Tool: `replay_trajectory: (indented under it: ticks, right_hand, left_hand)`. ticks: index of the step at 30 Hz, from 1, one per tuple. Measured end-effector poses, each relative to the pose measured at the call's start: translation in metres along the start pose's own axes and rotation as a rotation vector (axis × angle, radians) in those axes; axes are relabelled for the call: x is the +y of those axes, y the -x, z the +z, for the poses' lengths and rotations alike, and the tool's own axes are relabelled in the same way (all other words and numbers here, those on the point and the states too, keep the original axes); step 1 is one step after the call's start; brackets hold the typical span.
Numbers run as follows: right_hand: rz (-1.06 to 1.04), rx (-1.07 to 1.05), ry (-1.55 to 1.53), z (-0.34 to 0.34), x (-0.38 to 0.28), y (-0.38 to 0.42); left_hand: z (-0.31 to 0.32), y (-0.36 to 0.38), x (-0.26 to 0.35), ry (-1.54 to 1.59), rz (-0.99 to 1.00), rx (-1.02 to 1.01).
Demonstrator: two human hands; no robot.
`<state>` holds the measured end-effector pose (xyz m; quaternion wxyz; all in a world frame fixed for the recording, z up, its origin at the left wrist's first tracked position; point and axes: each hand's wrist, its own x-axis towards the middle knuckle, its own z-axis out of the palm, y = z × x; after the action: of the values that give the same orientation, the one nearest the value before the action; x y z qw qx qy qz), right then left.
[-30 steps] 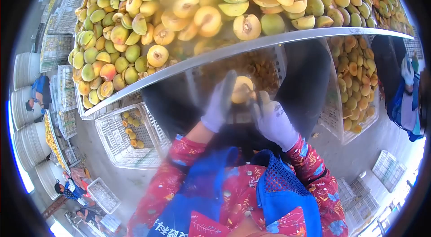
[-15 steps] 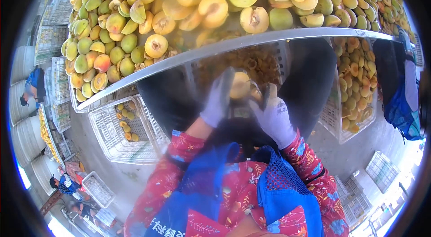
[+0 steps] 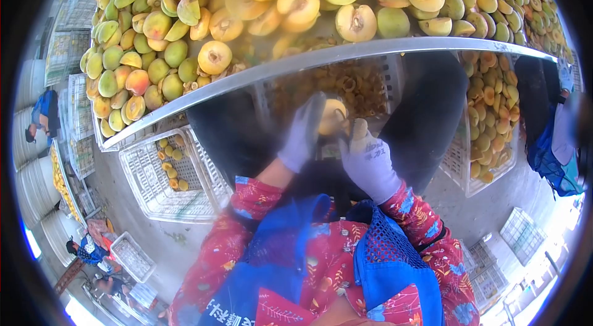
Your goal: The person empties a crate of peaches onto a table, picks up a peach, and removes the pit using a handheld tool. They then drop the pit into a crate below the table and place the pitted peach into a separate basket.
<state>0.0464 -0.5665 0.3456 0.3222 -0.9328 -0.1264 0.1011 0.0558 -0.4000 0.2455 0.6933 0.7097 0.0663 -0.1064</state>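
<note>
In the head view, my left hand [image 3: 304, 131], in a white glove with a grey fingertip area, is closed around a halved yellow peach [image 3: 332, 116]. The cut face looks partly turned toward my other hand. My right hand [image 3: 369, 159], gloved in white with dark writing on the back, is closed just right of the peach. Whatever its fingers grip is too small and blurred to name. Below both hands, between my knees, stands a crate [image 3: 390, 88] with peach pits and scraps [image 3: 352, 82] in it.
A metal-edged table [image 3: 259, 68] heaped with peach halves [image 3: 355, 22] lies in front. A white crate [image 3: 167, 212] with a few halves is at left; a fuller crate [image 3: 460, 162] stands at right. Other people [image 3: 556, 141] work at both sides.
My right hand has drawn slightly left and down, its fingers closer together by the peach. My left hand still holds the peach, almost unmoved. The view has shifted a little.
</note>
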Motion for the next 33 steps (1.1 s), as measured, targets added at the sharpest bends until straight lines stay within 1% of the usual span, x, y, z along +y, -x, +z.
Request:
replay_trajectory:
  ticks: [2, 4, 6, 7, 9, 10, 11, 13, 15, 16, 17, 18, 19, 20, 21, 22, 23, 25, 26, 28, 31, 33]
  right_hand:
    - [-0.007, 0.011, -0.007, 0.001, 0.0, -0.001]
    - [-0.012, -0.003, -0.021, -0.001, -0.003, -0.002]
    - [-0.038, -0.07, 0.043, 0.0, -0.001, -0.004]
    - [-0.05, -0.104, 0.075, 0.0, -0.001, -0.003]
    - [-0.163, -0.132, 0.177, 0.008, 0.003, -0.001]
    - [-0.221, -0.146, 0.227, 0.013, 0.006, 0.001]
    - [-0.283, -0.124, 0.213, 0.018, 0.011, 0.002]
    - [-0.405, -0.078, 0.186, 0.022, 0.019, 0.001]
    - [0.036, -0.326, -0.285, 0.012, 0.014, -0.006]
    - [0.165, -0.404, -0.429, 0.008, 0.013, -0.009]
    - [0.307, -0.464, -0.563, 0.005, 0.012, -0.012]
    - [0.35, -0.484, -0.607, 0.003, 0.012, -0.014]
    - [0.331, -0.466, -0.592, 0.005, 0.015, -0.013]
    - [0.313, -0.448, -0.577, 0.007, 0.018, -0.012]
    - [0.237, -0.391, -0.505, 0.019, 0.026, -0.008]
    - [0.164, -0.335, -0.433, 0.022, 0.024, -0.007]
    - [0.256, -0.417, -0.569, 0.017, 0.024, -0.008]
    - [0.435, -0.576, -0.837, -0.011, 0.009, -0.027]
    - [0.521, -0.618, -0.984, -0.01, 0.012, -0.027]
    - [0.694, -0.696, -1.272, -0.005, 0.023, -0.024]
    - [0.721, -0.687, -1.423, -0.001, 0.033, -0.023]
    - [0.719, -0.724, -1.366, -0.006, 0.034, -0.027]
  left_hand:
    - [0.0, 0.0, -0.004, 0.058, 0.015, -0.006]
    - [-0.001, 0.0, 0.031, 0.297, -0.07, -0.082]
    - [-0.002, 0.0, 0.009, 0.145, 0.015, -0.083]
    - [-0.002, 0.001, 0.0, 0.056, 0.025, -0.069]
    - [0.0, 0.005, -0.009, -0.137, 0.011, -0.021]
    - [0.003, 0.007, -0.011, -0.275, 0.09, 0.033]
    - [0.005, 0.009, -0.012, -0.415, 0.161, 0.099]
    - [0.013, 0.009, 0.004, -0.759, 0.512, 0.272]
    - [0.016, 0.009, 0.028, -0.397, 0.124, 0.207]
    - [0.018, 0.009, 0.035, -0.214, -0.067, 0.172]
    - [0.019, 0.01, 0.034, -0.242, -0.054, 0.172]
    - [0.02, 0.01, 0.031, -0.269, -0.039, 0.171]
    - [0.02, 0.009, 0.026, -0.297, -0.021, 0.172]
    - [0.019, 0.007, 0.01, -0.496, 0.121, 0.192]
    - [0.017, 0.003, -0.014, -0.694, 0.268, 0.21]
    - [0.016, 0.001, -0.018, -0.891, 0.414, 0.225]
    - [0.016, 0.004, -0.022, -0.859, 0.351, 0.177]
    - [0.017, 0.006, 0.002, -0.746, 0.221, 0.119]
    - [0.019, 0.007, 0.014, -0.664, 0.154, 0.113]
    - [0.026, 0.008, 0.031, -0.397, 0.004, 0.165]
    - [0.025, 0.002, 0.023, -0.432, -0.013, 0.154]
    - [0.022, -0.003, 0.012, -0.498, 0.222, 0.225]
